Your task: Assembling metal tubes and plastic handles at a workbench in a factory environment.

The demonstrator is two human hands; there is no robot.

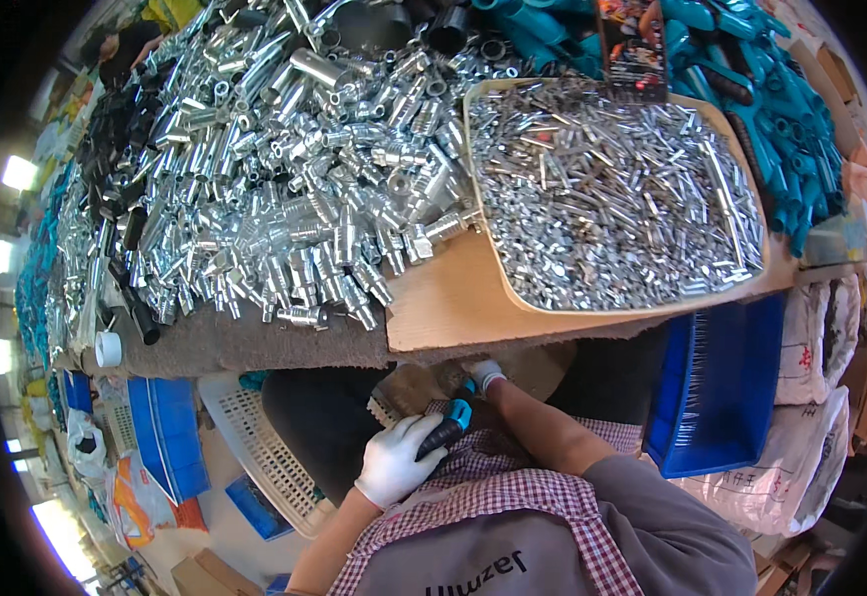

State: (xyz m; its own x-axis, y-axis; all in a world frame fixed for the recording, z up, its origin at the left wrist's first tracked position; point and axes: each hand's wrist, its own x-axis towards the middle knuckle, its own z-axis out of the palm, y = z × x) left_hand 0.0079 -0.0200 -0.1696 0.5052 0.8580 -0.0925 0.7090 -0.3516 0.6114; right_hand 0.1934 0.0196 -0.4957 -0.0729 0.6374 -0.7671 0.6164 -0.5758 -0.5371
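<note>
My left hand (399,462), in a white glove, grips a tool with a black handle and a blue collar (450,425) over my lap, below the table's front edge. My right hand (486,375), also gloved, sits with curled fingers at the tool's front end, close under the cardboard sheet (443,308). Whatever it pinches is too small and shaded to make out. A checked apron (513,492) covers my lap beneath both hands.
A big heap of silver metal fittings (285,179) covers the bench. A wooden tray (498,268) holds small silver parts. Teal parts (781,119) lie at the back right. A blue bin (722,397) stands right of my knees, a white plastic basket (255,447) to the left.
</note>
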